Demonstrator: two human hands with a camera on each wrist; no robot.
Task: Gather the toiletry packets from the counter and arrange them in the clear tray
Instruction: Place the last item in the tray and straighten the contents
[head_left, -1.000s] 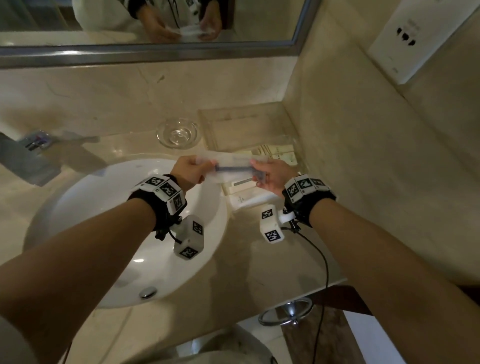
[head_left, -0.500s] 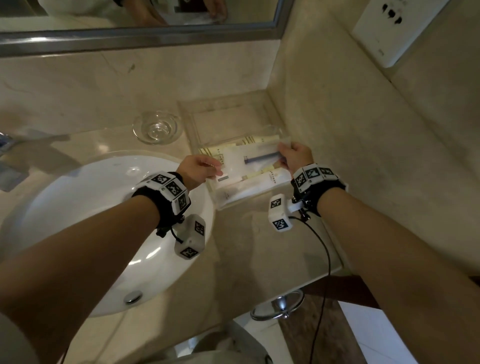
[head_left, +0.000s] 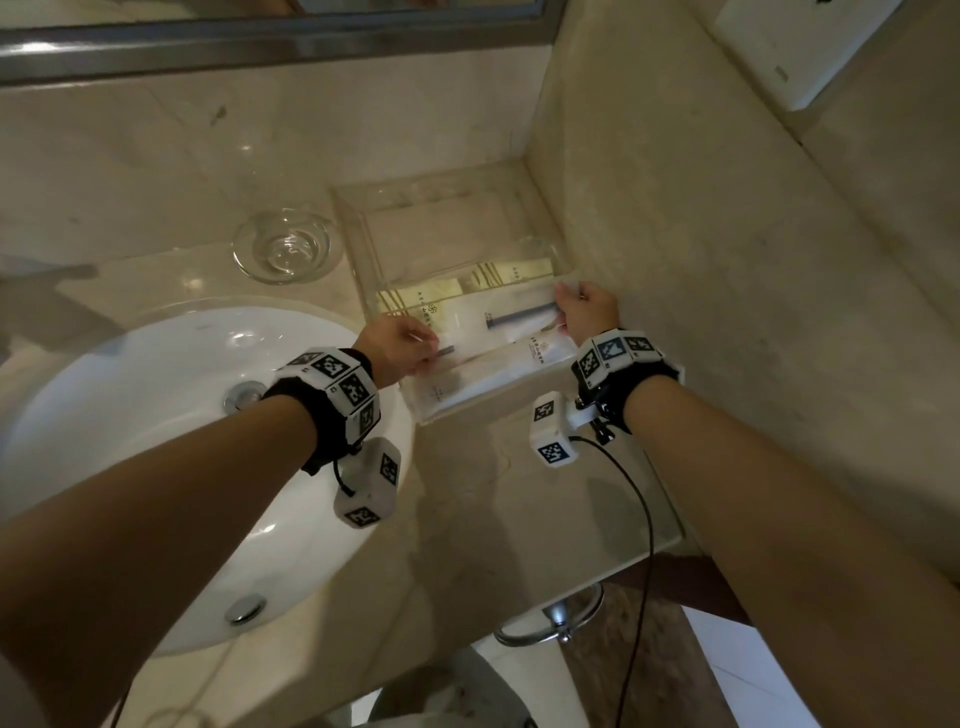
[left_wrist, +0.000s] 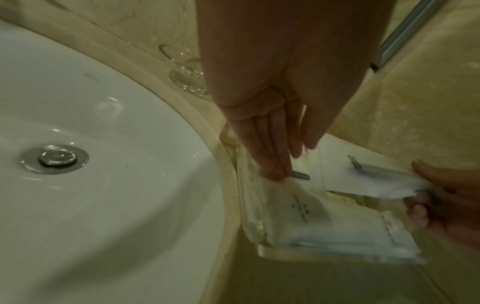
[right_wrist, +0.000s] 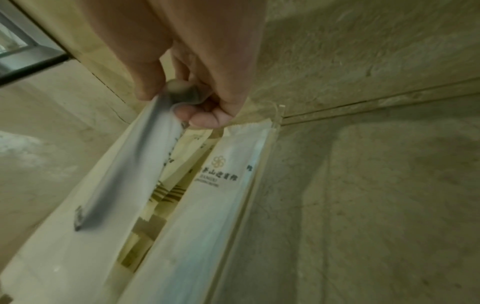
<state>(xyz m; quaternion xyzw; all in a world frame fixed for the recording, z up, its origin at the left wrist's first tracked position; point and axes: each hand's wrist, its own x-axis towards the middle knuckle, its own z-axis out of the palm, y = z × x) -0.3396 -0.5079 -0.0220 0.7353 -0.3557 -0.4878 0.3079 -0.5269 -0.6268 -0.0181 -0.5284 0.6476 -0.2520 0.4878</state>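
Note:
The clear tray (head_left: 436, 182) sits in the counter's back right corner and holds several packets. My right hand (head_left: 566, 306) pinches the right end of a white packet with a dark handle inside (head_left: 514, 319) (right_wrist: 116, 174), low over the others. My left hand (head_left: 428, 348) lies with straight fingers (left_wrist: 272, 164) pressing on the packets at the tray's left end. A white logo packet (head_left: 519, 358) (right_wrist: 221, 185) lies along the tray's near wall. Beige packets with gold stripes (head_left: 498, 273) lie beneath and behind. The tray's back half is bare.
A small glass dish (head_left: 283, 247) stands left of the tray. The white sink basin (head_left: 156, 415) fills the left. The marble side wall (head_left: 727, 260) runs close along the tray's right. The counter's front edge (head_left: 623, 556) has a towel ring (head_left: 550, 618) below it.
Both hands have brought the white packet forward and down into the tray. My left hand has gone from gripping its end to pressing flat on the packets.

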